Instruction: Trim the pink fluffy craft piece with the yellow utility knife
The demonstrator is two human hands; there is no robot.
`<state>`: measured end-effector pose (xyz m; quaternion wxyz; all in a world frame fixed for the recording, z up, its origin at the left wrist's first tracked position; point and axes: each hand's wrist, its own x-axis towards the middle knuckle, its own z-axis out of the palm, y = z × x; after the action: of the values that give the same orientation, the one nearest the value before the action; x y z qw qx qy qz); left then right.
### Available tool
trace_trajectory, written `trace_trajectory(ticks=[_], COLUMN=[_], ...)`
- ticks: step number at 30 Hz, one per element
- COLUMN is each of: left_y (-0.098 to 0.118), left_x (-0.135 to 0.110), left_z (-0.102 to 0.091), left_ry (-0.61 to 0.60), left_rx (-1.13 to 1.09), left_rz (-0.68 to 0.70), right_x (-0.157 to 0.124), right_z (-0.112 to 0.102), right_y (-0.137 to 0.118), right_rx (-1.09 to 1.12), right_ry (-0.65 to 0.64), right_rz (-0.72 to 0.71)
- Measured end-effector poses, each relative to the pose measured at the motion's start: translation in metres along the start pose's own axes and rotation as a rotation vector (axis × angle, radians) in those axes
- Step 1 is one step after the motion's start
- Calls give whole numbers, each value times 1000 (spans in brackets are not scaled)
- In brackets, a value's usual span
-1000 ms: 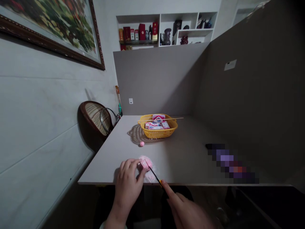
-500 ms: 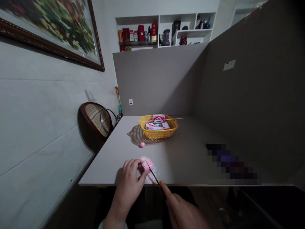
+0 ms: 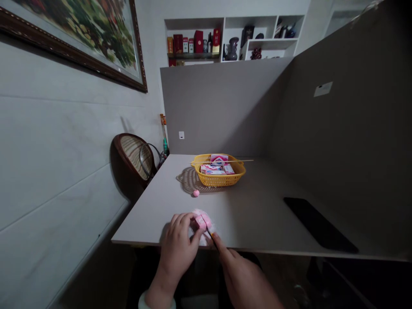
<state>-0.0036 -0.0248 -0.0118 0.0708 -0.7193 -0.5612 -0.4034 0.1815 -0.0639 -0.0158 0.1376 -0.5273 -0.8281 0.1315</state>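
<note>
Standing on a grey tabletop (image 3: 257, 223), a yellow plastic basket (image 3: 222, 181) is filled with pink boxes (image 3: 219, 159). Near the front edge, a pink block (image 3: 200, 222) is clamped by the closed fingers of the left hand (image 3: 177, 251), and a thin dark tool (image 3: 210, 234) is gripped by the right hand (image 3: 244, 279), its tip against the block.

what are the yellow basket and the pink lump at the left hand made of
The yellow basket looks like moulded plastic: even colour, slight sheen, and a regular lattice of openings in its wall. The pink lump looks soft and matte, probably modelling clay or a similar dough, since it has a smooth surface and squared-off faces, but the picture can't confirm that.
</note>
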Motion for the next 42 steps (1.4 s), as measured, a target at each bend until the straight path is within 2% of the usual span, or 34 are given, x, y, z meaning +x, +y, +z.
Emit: trace_trajectory(ticks=[4, 11, 17, 24, 30, 36, 39, 42], left_y=[2, 4, 0, -1, -1, -1, -1, 0], left_x=[-1, -1, -2, -3, -5, -3, -4, -5], left_z=[-2, -2, 0, 3, 4, 3, 3, 2], left_ry=[-35, -12, 19, 27, 23, 11, 15, 7], left_rx=[-9, -4, 13, 11, 28, 24, 23, 20], left_rz=[10, 10, 21, 19, 13, 3, 10, 19], right_x=[-13, 5, -5, 9, -6, 8, 4, -6], right_z=[2, 1, 13, 2, 14, 3, 7, 10], right_y=[8, -6, 16, -4, 20, -6, 3, 18], right_rx=[-4, -38, -100, -47, -90, -68, -93, -114], right_ry=[-21, 60, -58, 36, -49, 55, 16, -99], right_rz=[-12, -9, -33, -13, -30, -8, -24, -8])
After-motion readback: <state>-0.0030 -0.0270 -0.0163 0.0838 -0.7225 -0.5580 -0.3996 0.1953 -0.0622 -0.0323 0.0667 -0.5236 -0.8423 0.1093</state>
